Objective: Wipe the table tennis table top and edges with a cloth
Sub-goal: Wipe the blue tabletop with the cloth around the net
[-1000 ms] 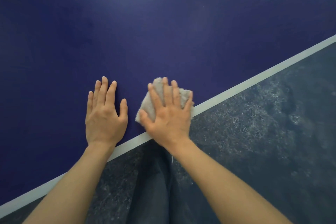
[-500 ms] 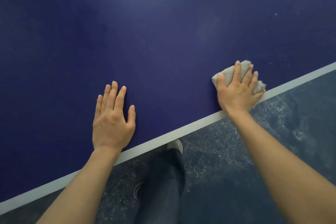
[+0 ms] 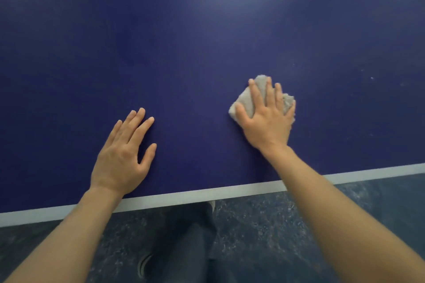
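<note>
While your right hand (image 3: 268, 119) presses flat on the folded grey cloth (image 3: 243, 101), keep even pressure, overlap strokes toward the white edge stripe (image 3: 207, 193); left hand (image 3: 124, 154) braces, fingers straight, on the worktop (image 3: 184, 41).

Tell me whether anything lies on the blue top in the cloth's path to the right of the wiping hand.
Nothing visible blocks it. The right hand presses the cloth flat on the table top; rightward lie only small pale specks. The left hand rests on the opposite side.
</note>
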